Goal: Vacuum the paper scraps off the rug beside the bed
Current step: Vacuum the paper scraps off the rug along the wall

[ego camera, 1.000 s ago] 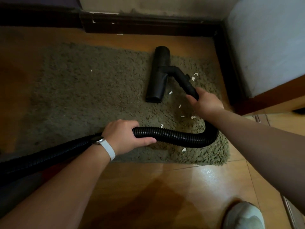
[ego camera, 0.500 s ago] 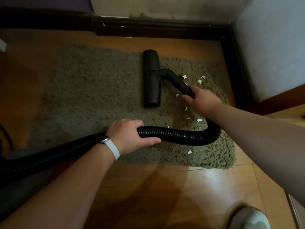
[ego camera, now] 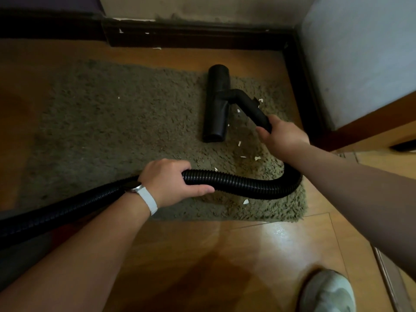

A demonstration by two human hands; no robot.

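Left hand (ego camera: 171,181) grips the ribbed hose (ego camera: 243,183); right hand (ego camera: 282,137) grips the nozzle neck (ego camera: 249,108), paper scraps (ego camera: 245,201) scattered between both hands on the rug (ego camera: 112,131).

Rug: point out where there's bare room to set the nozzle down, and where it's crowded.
Free: the left stretch of the rug, between the nozzle and the wood floor, above the hose, bare but one scrap. Crowded: the right end, where paper scraps lie between nozzle, right hand and the hose loop the left hand grips.
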